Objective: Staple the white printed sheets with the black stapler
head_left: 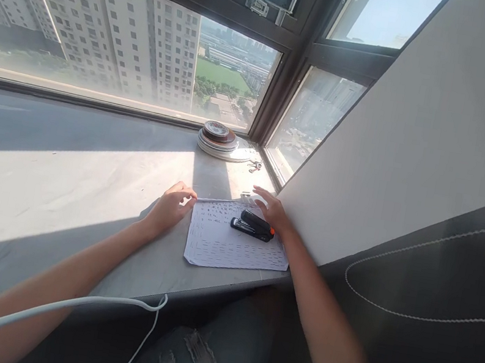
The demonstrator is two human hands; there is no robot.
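Sheets of paper [217, 248] with handwriting and printed lines lie on a pale marble windowsill. At their upper left corner my left hand [173, 204] has thumb and fingertips pinched together on the paper's edge. A black stapler [251, 225] with an orange spot at one end rests on top of the sheets. My right hand [271, 208] hovers by the upper right part of the paper, fingers stretched and apart, holding nothing. Its wrist is close beside the stapler's orange end.
A stack of plates [225, 144] stands in the window corner, with small keys [255, 166] beside it. The white wall [396, 120] slopes in at right. A white cable [64, 303] crosses the lower left, over my forearm. A beaded cord [388, 310] hangs right.
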